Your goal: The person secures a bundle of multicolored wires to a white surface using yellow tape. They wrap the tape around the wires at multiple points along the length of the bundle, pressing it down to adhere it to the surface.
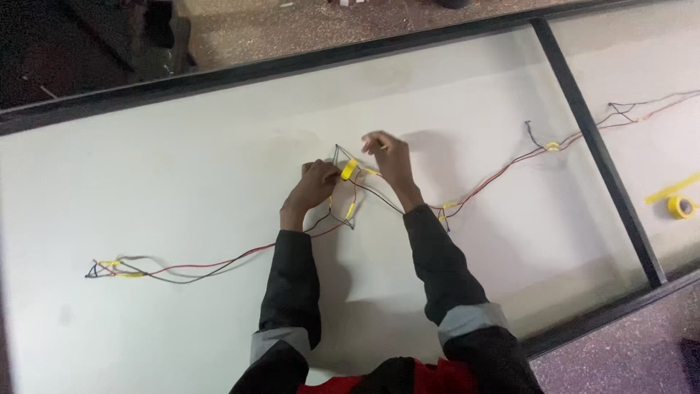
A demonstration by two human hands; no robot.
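A long harness of red and black wires (219, 264) lies across a white table (182, 168), bound at intervals with yellow tape. My left hand (315, 184) pinches the wire bundle at the middle of the table. My right hand (390, 157) grips the same bundle just to the right. Between the two hands sits a wrap of yellow tape (349, 169) on the wires. Below the hands the wires loop into a small tangle (348, 211) with another yellow wrap. Both arms wear dark sleeves with grey cuffs.
A roll of yellow tape (682, 206) with a loose strip lies on the neighbouring table panel at right. A black frame bar (594, 138) separates the two panels. More taped wire joints (553, 146) run toward the upper right. The table's far edge borders a speckled floor.
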